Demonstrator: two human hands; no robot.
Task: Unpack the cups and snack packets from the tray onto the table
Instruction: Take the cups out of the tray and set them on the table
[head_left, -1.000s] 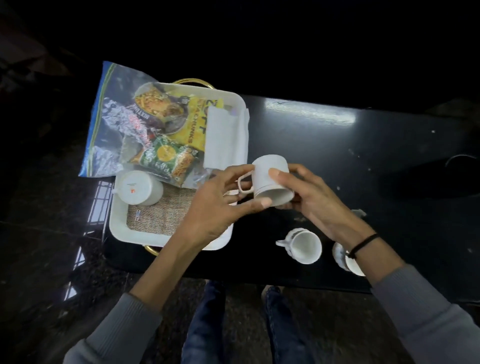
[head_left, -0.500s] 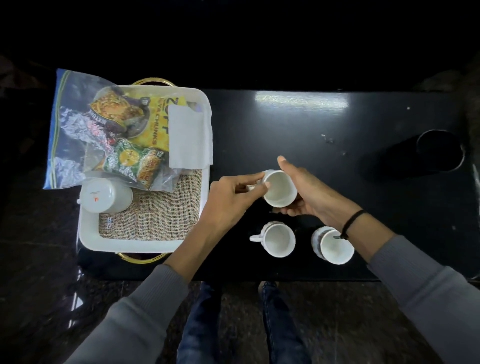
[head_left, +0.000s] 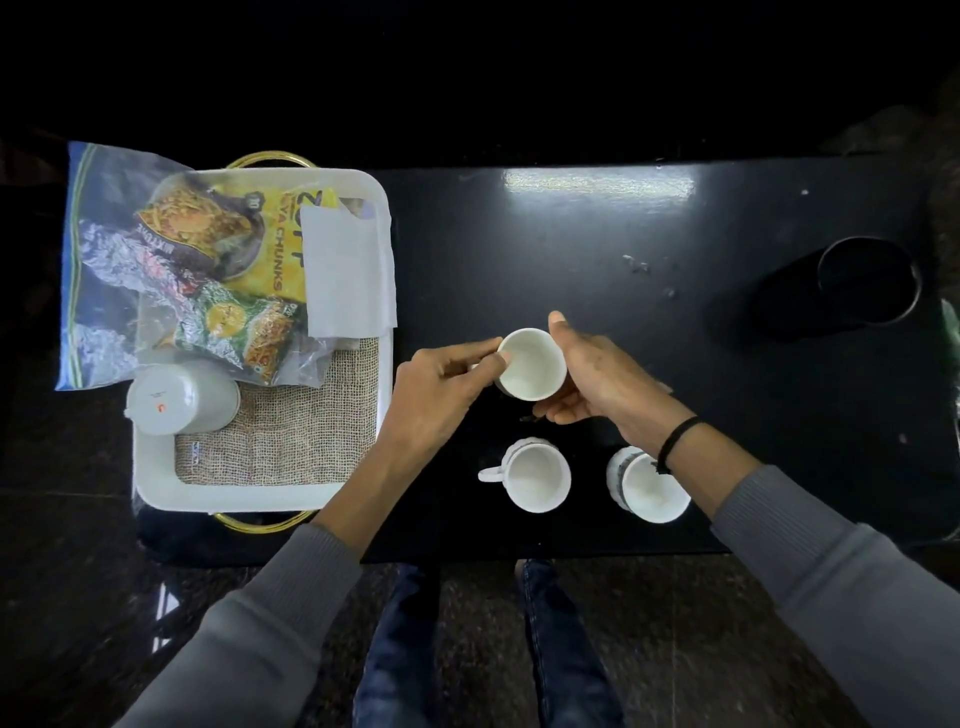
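Note:
Both hands hold a white cup (head_left: 532, 364), mouth up, over the black table (head_left: 571, 249). My left hand (head_left: 441, 389) pinches its left side at the handle. My right hand (head_left: 597, 379) cups its right side and underside. Two more white cups stand upright near the table's front edge, one (head_left: 535, 475) with its handle to the left, the other (head_left: 649, 483) partly under my right wrist. In the white tray (head_left: 156, 488) at the left, a fourth cup (head_left: 176, 397) lies on its side, beside a clear zip bag (head_left: 104, 291) of snack packets (head_left: 234, 327).
A folded white napkin (head_left: 348, 270) lies along the tray's right side, on a woven mat (head_left: 280, 441). A dark round container (head_left: 862, 280) sits at the table's far right. Crumbs dot the table behind the cups. The floor and my legs are below the front edge.
The held cup has been turned from mouth-down to mouth-up and carried right and down, from beside the tray to just behind the two standing cups. Both hands stay on it.

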